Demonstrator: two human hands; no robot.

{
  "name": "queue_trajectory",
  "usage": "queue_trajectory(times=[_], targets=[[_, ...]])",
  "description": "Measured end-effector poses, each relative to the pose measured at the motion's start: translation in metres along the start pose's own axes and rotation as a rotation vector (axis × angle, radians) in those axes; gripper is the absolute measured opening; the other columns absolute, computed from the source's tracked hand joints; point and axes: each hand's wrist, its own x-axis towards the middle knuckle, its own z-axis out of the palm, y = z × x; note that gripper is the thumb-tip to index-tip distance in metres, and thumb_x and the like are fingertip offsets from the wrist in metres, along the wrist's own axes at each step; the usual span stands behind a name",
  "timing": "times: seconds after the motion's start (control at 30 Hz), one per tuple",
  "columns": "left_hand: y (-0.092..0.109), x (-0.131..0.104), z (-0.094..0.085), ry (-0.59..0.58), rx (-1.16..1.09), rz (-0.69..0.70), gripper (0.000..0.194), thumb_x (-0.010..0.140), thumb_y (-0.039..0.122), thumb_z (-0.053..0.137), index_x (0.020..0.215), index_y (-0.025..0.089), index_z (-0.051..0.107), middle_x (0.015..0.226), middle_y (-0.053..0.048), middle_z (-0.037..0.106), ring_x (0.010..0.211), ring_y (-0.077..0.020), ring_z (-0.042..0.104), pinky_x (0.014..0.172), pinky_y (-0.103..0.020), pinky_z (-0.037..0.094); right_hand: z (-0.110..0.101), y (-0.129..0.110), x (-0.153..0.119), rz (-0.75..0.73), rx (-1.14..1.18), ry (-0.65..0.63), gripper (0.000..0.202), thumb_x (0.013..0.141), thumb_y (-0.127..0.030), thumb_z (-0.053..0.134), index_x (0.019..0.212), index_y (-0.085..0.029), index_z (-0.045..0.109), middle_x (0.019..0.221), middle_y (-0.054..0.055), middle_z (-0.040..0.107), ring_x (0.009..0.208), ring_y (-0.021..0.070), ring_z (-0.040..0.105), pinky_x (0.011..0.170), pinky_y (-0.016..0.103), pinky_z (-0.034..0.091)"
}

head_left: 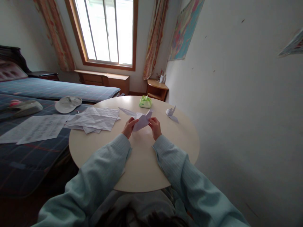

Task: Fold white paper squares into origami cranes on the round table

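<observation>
Over the middle of a round cream table point(142, 157), both hands hold a folded white paper figure point(141, 122) with wing-like flaps. My left hand point(129, 126) is closed on its left side, thumb on top of the paper. My right hand point(155, 126) pinches the right side near a raised, pointed flap. One long flap sticks out to the upper left, past my left fingers. To the right, apart from my hands, a smaller folded white paper figure point(171, 114) lies on the table. The undersides of the fingers are hidden.
Creased white sheets point(97, 118) are piled at the table's left edge. A green tissue pack point(145, 101) stands at the back. On the bed beside the table lie printed sheets point(40, 126) and a pale cap point(68, 104). A white wall point(236, 126) rises close on the right.
</observation>
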Motion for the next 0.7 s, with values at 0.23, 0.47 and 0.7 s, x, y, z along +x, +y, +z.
queue_trajectory(times=[0.23,0.47,0.7], targets=[[0.004,-0.001,0.000,0.049,-0.162,-0.067,0.005,0.051,0.016,0.053,0.050,0.015,0.047,0.048,0.004,0.051,0.050,-0.0102,0.050,0.049,-0.023,0.038,0.001,-0.003,0.000,0.182,0.181,-0.065,0.011,0.065,-0.029,0.051,0.065,-0.019,0.049,0.066,-0.001,0.060,0.064,0.0112,0.056,0.069,0.027,0.045],[0.007,-0.003,-0.003,-0.052,-0.253,-0.197,0.008,0.049,0.013,0.043,0.050,0.015,0.051,0.052,-0.003,0.056,0.069,-0.0197,0.057,0.064,-0.032,0.044,0.004,-0.001,-0.002,0.218,0.078,-0.209,0.036,0.066,-0.051,0.051,0.080,-0.018,0.056,0.072,0.001,0.063,0.074,0.0153,0.058,0.065,0.027,0.045],[0.012,-0.007,0.000,-0.111,-0.326,-0.239,0.023,0.049,0.012,0.041,0.067,0.012,0.056,0.071,-0.007,0.062,0.081,-0.0235,0.058,0.072,-0.037,0.045,0.006,0.001,-0.003,0.153,0.013,-0.184,0.040,0.068,-0.053,0.048,0.082,-0.018,0.059,0.069,0.002,0.063,0.068,0.0150,0.057,0.060,0.027,0.045]])
